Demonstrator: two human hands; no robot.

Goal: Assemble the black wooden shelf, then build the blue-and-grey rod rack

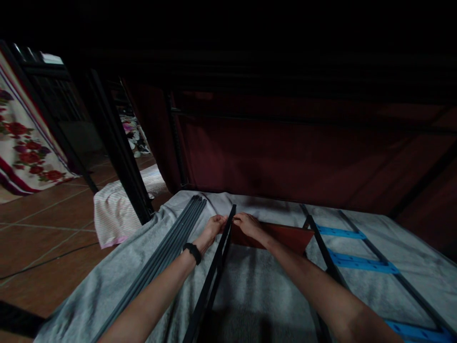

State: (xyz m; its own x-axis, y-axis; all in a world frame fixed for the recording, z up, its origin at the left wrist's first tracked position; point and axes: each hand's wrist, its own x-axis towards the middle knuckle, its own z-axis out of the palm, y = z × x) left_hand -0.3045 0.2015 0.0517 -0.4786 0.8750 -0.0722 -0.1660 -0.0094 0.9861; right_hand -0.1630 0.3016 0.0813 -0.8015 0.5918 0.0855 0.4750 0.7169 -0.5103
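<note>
Both my arms reach forward over a grey blanket. My left hand, with a black band on the wrist, rests against the far end of a black metal rail that runs toward me. My right hand sits just right of that rail, its fingers on the top edge of a reddish-brown panel standing between two black rails. Whether either hand truly grips is hard to tell in the dim light.
A bundle of grey metal bars lies to the left on the blanket. A second black rail frame with blue crosspieces lies to the right. A dark red cloth wall stands behind. Tiled floor, a black post and a pale cloth heap are at left.
</note>
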